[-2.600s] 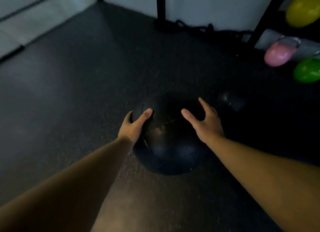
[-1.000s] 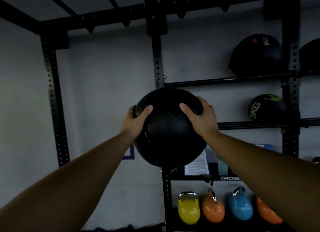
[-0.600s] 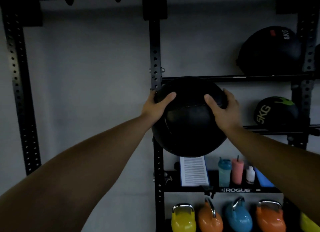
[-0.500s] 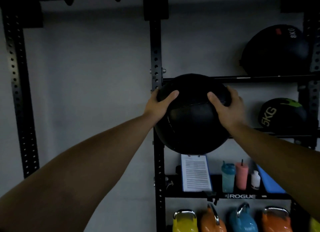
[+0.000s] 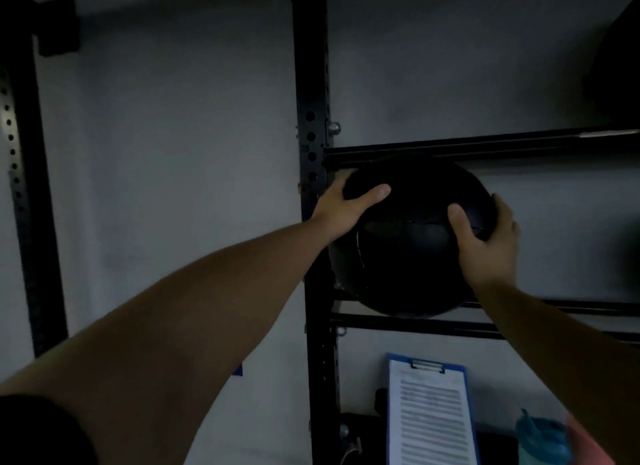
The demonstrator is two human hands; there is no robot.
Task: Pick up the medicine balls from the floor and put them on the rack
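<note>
I hold a large black medicine ball between both hands, right against the black steel rack. My left hand grips its upper left side and my right hand grips its right side. The ball sits in the gap between two shelf levels, its bottom at the lower pair of rails and its top just under the upper rail. Whether its weight rests on the rails I cannot tell. Another dark ball shows at the upper right edge.
A blue clipboard with a printed sheet leans on the shelf below. A teal shaker bottle and a pink cup stand beside it. A second perforated upright stands far left against the grey wall.
From the floor I lifted the ball up to the rack. In the last half second it moved forward into the space between the shelf rails, and the view drew closer.
</note>
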